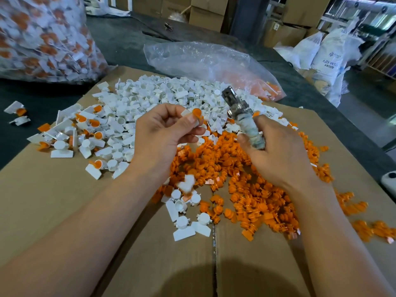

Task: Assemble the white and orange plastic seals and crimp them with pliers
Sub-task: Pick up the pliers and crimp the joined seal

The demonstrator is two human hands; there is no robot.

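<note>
While left hand [162, 133] pinches white-and-orange seal [196, 114] between thumb and fingers, above white pieces [160, 93] and orange pieces [246, 168] on cardboard [64, 189], right hand [278, 153] wraps fingers round pliers [237, 112] handles, head upright, near seal. Best: seat orange cap squarely between jaws, keep fingertips clear, squeeze evenly.

Of the person, two arms are in view. The left hand [165, 129] and the right hand [276, 151] are bare. The left forearm [85, 221] and the right forearm [334, 232] are bare too, from the wrist down to the lower edge of the view. The skin looks smooth, with fine creases at the knuckles. The left thumbnail [191, 120] is short, pale and of natural look. Close to the camera both forearms appear very broad, as a wide lens makes them.
</note>
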